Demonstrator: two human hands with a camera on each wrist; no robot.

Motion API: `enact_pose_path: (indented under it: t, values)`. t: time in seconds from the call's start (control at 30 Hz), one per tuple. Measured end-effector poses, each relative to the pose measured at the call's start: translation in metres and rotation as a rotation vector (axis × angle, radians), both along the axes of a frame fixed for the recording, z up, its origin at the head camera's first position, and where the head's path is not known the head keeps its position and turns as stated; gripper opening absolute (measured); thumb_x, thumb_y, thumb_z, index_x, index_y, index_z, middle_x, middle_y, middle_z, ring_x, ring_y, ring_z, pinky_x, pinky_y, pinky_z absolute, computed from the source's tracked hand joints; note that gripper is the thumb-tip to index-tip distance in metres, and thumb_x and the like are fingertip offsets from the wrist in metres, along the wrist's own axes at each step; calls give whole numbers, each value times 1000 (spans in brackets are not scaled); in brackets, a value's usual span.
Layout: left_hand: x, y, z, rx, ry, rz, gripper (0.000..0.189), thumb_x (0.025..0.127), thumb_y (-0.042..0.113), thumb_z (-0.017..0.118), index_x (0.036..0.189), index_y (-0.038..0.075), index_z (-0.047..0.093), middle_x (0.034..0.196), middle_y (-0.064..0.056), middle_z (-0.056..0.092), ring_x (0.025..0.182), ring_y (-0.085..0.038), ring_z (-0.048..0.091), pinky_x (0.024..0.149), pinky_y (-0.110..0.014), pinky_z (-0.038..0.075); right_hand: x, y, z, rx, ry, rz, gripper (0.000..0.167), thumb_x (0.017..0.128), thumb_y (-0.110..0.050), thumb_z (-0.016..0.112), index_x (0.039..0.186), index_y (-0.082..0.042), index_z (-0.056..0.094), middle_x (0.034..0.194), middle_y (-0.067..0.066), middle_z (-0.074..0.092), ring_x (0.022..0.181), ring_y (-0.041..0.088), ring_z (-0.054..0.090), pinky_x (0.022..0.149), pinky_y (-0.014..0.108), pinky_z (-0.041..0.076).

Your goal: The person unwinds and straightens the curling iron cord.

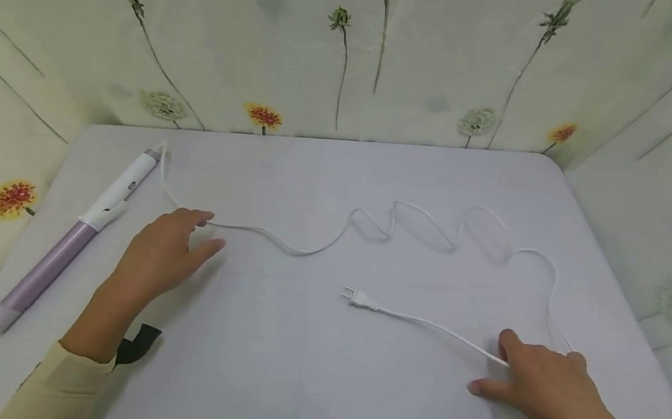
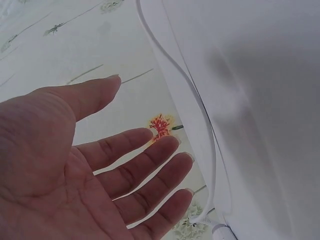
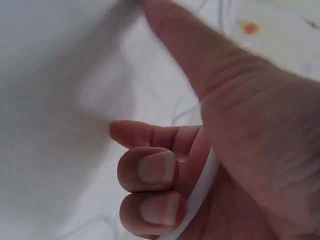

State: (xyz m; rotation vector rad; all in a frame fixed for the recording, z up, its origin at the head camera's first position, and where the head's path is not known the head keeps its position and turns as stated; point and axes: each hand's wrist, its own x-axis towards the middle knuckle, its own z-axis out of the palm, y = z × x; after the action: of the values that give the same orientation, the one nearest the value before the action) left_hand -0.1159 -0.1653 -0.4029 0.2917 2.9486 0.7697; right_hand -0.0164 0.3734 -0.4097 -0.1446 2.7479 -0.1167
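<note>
A curling iron (image 1: 51, 264) with a purple barrel and white handle lies slanted on the left of the table. From its handle end a white cord (image 1: 259, 230) runs past my left hand and in loose waves to the right. My left hand (image 1: 159, 253) is beside the handle, palm facing inward, fingers extended and holding nothing; the left wrist view shows the cord (image 2: 202, 107) beyond its fingertips. My right hand (image 1: 548, 386) holds the cord near the table's right side, with curled fingers (image 3: 157, 167) round it. The two-prong plug (image 1: 362, 301) sticks out leftward from this hand.
A white cloth covers the table (image 1: 264, 370). Behind it and at both sides hangs a pale flower-print curtain or sheet (image 1: 426, 58). Black straps (image 1: 138, 345) show at the wrists.
</note>
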Motion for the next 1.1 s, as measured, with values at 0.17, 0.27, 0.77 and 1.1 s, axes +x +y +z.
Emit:
enact_pose_path:
  t: [0.17,0.27,0.77,1.1]
  values:
    - [0,-2,-1,-8,7,-3,56,104,35,65,146,0,57,137,-24,62,124,-44,58,99,-62,47,-11,25,-4,57,69,-33,98,66,-91,70,105,-2,55,74,1,57,67,21,54,72,62,31]
    - [-2,-1,-4,-13,-7,-12,56,103,36,66,145,1,57,132,-21,65,119,-42,61,96,-60,48,-16,25,-3,9,103,5,108,65,-91,71,125,-2,59,95,7,65,85,32,62,77,71,34]
    - [-8,27,-11,-70,-69,-94,42,102,38,67,130,7,68,122,-11,71,114,-34,64,93,-54,51,-83,-94,19,-255,154,326,76,99,-69,55,144,-7,61,141,10,63,133,35,55,103,68,38]
    - [-8,21,-10,-75,-61,-69,43,102,39,68,130,7,69,120,-12,73,110,-34,67,90,-53,53,-114,-150,22,-252,12,467,58,104,-53,58,143,-10,63,141,7,63,131,34,56,105,58,45]
